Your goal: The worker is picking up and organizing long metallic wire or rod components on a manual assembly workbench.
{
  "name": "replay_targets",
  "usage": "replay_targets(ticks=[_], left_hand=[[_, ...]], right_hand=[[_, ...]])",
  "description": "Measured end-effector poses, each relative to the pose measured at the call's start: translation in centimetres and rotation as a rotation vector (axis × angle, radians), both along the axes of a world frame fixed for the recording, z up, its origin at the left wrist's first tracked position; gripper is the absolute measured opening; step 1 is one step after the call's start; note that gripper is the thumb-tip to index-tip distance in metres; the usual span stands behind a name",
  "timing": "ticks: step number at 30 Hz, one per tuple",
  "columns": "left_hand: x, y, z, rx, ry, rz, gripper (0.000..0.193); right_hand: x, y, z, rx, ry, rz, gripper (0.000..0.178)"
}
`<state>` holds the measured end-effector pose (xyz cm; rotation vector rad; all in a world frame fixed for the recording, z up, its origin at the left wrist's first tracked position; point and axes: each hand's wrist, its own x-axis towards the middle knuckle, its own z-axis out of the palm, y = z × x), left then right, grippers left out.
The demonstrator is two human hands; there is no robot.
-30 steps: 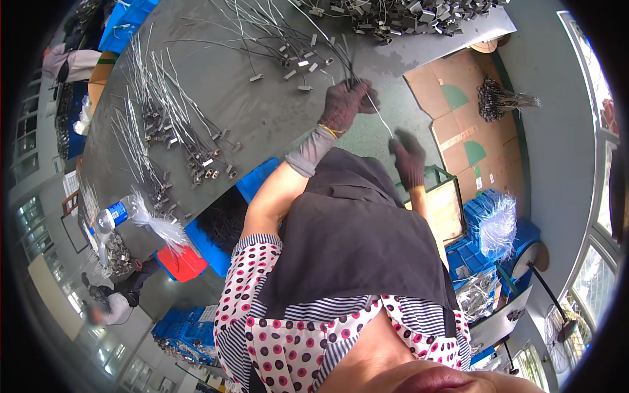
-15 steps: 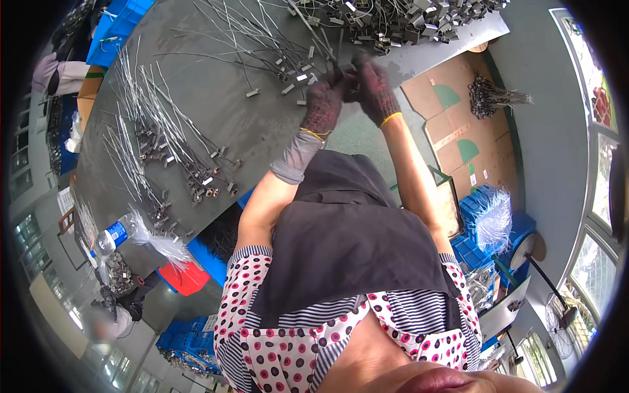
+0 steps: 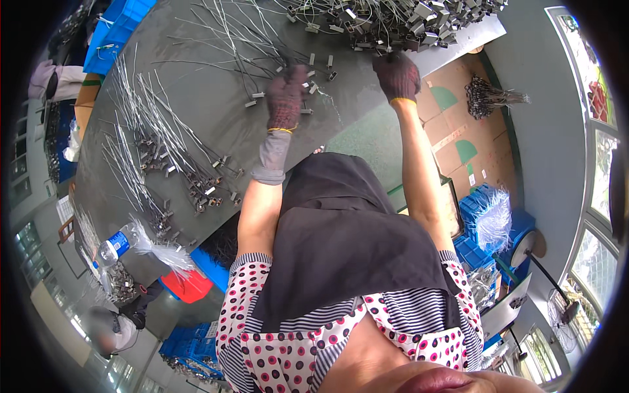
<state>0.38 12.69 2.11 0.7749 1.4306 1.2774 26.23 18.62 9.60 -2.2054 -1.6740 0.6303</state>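
Note:
My left hand (image 3: 286,98), in a dark red and black knit glove, is over the near end of a spread of grey cables (image 3: 246,56) with small metal connectors. Its fingers are smeared by motion, so any hold on a cable is hidden. My right hand (image 3: 398,77), gloved alike, reaches the near edge of a big heap of metal-ended cables (image 3: 419,23). Its fingers are curled in, and whatever lies between them does not show. Several loose connectors (image 3: 312,60) lie on the dark table (image 3: 354,98) between both hands.
More cable bundles (image 3: 154,124) lie on the table's left. Beyond its right edge are flattened cardboard (image 3: 452,121) with a cable bunch (image 3: 485,98) and blue crates (image 3: 472,252). At lower left are a water bottle (image 3: 116,245), a red container (image 3: 189,285) and another person (image 3: 121,331).
My hands were together at the table's middle, around a dark cable. They have parted: the left moved left to the spread cables, the right moved right to the heap's edge.

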Motion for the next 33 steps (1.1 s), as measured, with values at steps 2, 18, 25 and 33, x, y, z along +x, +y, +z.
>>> replay_targets(ticks=[2, 18, 25, 33], left_hand=[[5.0, -0.9, 4.8, -0.121, -0.098, -0.14, 0.027], [16.1, -0.8, 2.1, -0.126, -0.811, -0.358, 0.019], [11.6, 1.1, 4.7, 0.107, -0.736, -0.128, 0.026], [9.6, -0.2, 2.8, 0.163, -0.754, 0.025, 0.024]], right_hand=[[1.6, -3.0, -0.4, 0.022, 0.061, 0.018, 0.032], [12.4, -38.3, -3.8, -0.387, 0.638, -0.329, 0.022], [14.8, -43.8, -7.9, -0.324, 0.637, -0.389, 0.03], [14.1, -41.1, -6.9, -0.217, 0.533, -0.31, 0.035]])
